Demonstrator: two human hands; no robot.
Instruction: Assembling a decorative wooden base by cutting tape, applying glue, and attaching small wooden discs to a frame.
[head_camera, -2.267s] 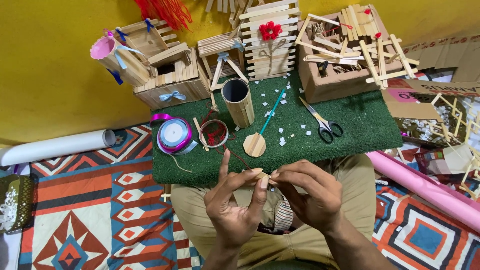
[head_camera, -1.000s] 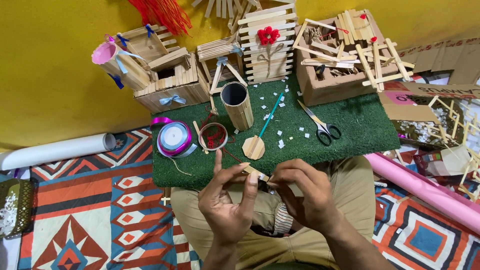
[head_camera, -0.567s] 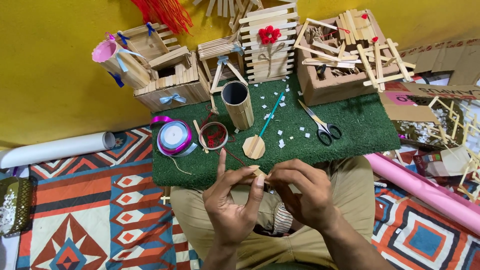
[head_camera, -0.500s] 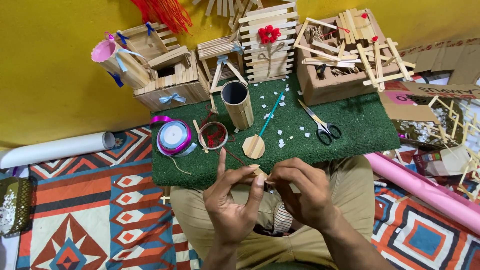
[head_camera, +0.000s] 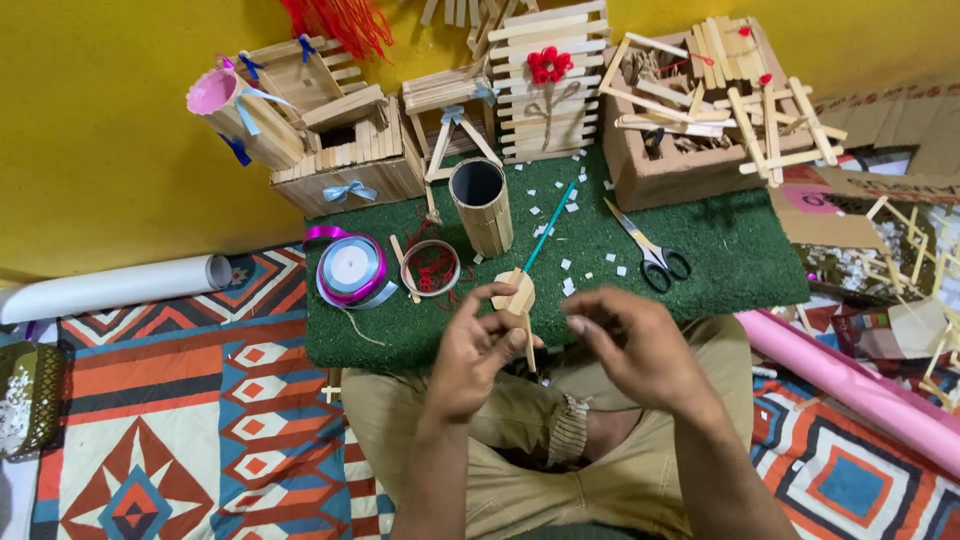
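Note:
My left hand (head_camera: 470, 352) pinches a thin wooden stick (head_camera: 528, 345) between thumb and fingers and holds it nearly upright over my lap. A little to the right, my right hand (head_camera: 640, 350) has its fingers loosely curled; it is off the stick and nothing shows in it. Just beyond my fingertips, a flat wooden hexagon piece (head_camera: 515, 292) lies on the green mat (head_camera: 720, 260), joined to a teal stick (head_camera: 548, 228).
On the mat are a stick-clad cup (head_camera: 482, 205), a purple ribbon spool (head_camera: 351, 270), a small ring with red thread (head_camera: 431, 268) and scissors (head_camera: 652, 250). Stick-built houses (head_camera: 340, 140) stand at the back. A white roll (head_camera: 110, 288) lies left, a pink roll (head_camera: 850, 385) right.
My right hand has let go of the stick and drawn slightly right. The left hand has turned the stick from lying across to nearly upright.

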